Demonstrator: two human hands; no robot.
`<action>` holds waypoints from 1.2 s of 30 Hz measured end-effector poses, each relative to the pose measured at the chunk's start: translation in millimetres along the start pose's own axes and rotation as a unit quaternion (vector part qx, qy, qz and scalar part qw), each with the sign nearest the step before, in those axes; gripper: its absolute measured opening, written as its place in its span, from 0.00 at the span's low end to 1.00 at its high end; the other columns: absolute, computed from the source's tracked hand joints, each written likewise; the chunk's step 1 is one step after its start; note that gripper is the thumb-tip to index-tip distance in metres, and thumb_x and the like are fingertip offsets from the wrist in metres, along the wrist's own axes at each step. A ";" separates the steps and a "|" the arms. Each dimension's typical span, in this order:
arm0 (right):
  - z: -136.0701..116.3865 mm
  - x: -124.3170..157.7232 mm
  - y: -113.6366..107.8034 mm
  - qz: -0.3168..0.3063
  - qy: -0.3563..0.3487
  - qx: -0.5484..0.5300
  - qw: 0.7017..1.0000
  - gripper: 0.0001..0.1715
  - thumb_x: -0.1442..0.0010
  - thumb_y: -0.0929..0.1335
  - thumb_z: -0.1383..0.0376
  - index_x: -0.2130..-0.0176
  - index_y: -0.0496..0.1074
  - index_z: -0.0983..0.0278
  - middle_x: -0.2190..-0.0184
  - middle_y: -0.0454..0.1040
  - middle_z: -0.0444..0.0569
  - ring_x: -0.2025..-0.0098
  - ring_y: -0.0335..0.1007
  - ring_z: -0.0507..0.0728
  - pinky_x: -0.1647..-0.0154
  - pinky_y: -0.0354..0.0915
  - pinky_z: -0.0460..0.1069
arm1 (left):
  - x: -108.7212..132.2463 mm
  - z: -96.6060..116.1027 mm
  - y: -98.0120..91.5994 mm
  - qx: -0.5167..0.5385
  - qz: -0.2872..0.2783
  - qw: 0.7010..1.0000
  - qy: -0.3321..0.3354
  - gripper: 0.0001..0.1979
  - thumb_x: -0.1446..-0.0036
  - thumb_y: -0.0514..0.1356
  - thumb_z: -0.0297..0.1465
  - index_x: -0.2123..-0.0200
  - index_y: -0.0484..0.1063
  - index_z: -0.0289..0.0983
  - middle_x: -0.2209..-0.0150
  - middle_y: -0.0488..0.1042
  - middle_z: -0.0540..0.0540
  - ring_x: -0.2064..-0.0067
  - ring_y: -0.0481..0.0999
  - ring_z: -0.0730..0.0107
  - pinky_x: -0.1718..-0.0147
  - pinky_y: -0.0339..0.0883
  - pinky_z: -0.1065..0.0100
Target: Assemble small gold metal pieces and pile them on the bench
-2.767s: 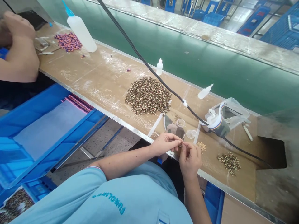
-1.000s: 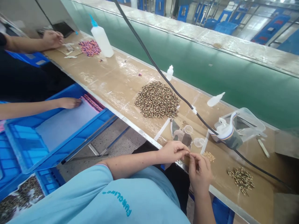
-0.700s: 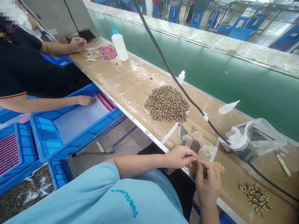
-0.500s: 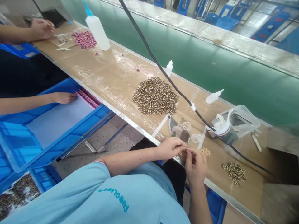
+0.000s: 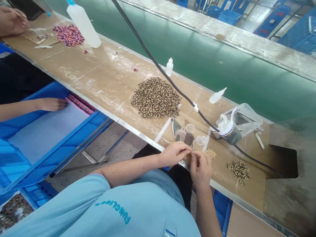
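My left hand (image 5: 174, 154) and my right hand (image 5: 201, 167) meet fingertip to fingertip over the near table edge. Both are closed in a pinch. Whatever lies between the fingertips is too small to make out. Just beyond them are a camouflage-patterned cloth piece (image 5: 184, 136) and small clear round lids (image 5: 201, 140). Close to my right hand lies a little heap of tan beads (image 5: 210, 153). Farther right is a small pile of dark and gold ring-like pieces (image 5: 239, 171). A larger pile of similar pieces (image 5: 156, 98) sits beyond my left hand.
A black cable (image 5: 153, 57) hangs across the table (image 5: 98, 75). Small white bottles (image 5: 169, 67), a large bottle (image 5: 84, 26), a clear plastic box (image 5: 249, 118) and pink-purple pieces (image 5: 69, 35) stand or lie on it. At left, a co-worker's hand (image 5: 53, 104) reaches into a blue crate (image 5: 61, 141).
The camera view has shifted, so the table items appear farther left. My hands keep the same pinch together. The co-worker's hand stays at the striped pieces in the crate.
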State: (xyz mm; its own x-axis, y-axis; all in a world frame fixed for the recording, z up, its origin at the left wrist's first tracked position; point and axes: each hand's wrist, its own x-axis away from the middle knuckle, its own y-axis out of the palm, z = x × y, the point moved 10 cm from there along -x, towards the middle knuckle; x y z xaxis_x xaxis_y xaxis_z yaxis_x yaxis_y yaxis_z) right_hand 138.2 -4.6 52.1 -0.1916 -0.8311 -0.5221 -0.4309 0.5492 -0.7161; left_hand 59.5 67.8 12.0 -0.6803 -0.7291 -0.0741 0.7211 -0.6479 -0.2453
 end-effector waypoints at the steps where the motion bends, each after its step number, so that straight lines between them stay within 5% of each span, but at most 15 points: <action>1: 0.3 0.1 0.5 -0.004 0.002 0.001 1.000 0.06 0.38 0.61 0.67 0.66 0.67 0.62 0.69 0.71 0.47 0.65 0.67 0.52 0.64 0.64 0.47 | 0.1 0.8 0.1 -0.009 0.000 1.000 0.004 0.09 0.43 0.52 0.27 0.66 0.73 0.33 0.70 0.73 0.47 0.74 0.71 0.77 0.68 0.69 0.73; 16: 7.7 5.3 7.1 -0.009 0.011 0.010 1.000 0.07 0.37 0.60 0.66 0.65 0.65 0.62 0.68 0.69 0.48 0.63 0.66 0.53 0.62 0.62 0.49 | -0.2 5.9 -1.2 -0.033 0.008 0.999 0.011 0.11 0.43 0.52 0.27 0.65 0.74 0.33 0.70 0.75 0.45 0.65 0.74 0.71 0.63 0.69 0.72; 27: 15.7 2.5 1.3 0.005 0.030 0.009 1.000 0.10 0.36 0.58 0.63 0.67 0.64 0.62 0.71 0.69 0.47 0.66 0.65 0.54 0.63 0.59 0.51 | 4.1 -4.6 -1.6 0.035 0.018 0.999 -0.029 0.11 0.42 0.53 0.30 0.62 0.74 0.33 0.70 0.75 0.46 0.76 0.72 0.79 0.72 0.68 0.76; 32: 19.1 3.2 -0.1 0.023 0.025 0.011 0.999 0.10 0.37 0.59 0.62 0.65 0.65 0.63 0.70 0.70 0.50 0.65 0.65 0.56 0.64 0.58 0.51 | -2.5 12.9 -55.0 -0.101 0.085 0.989 0.067 0.09 0.42 0.54 0.30 0.65 0.74 0.35 0.65 0.76 0.44 0.62 0.74 0.70 0.59 0.67 0.70; 36: 16.9 3.1 -1.8 0.031 0.020 0.008 0.999 0.09 0.37 0.60 0.62 0.66 0.64 0.64 0.70 0.69 0.50 0.66 0.65 0.56 0.65 0.57 0.50 | -9.2 2.0 -124.5 -0.255 0.194 0.947 0.000 0.10 0.42 0.53 0.27 0.66 0.74 0.34 0.66 0.75 0.43 0.60 0.72 0.67 0.56 0.65 0.64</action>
State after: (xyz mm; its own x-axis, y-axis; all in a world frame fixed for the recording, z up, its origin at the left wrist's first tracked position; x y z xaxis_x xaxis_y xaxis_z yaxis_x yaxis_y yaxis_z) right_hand 153.3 -6.7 44.0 -0.2528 -0.7982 -0.5468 -0.4037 0.6006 -0.6901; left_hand -23.7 154.7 45.2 -0.3765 -0.8906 -0.2551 0.7601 -0.1396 -0.6346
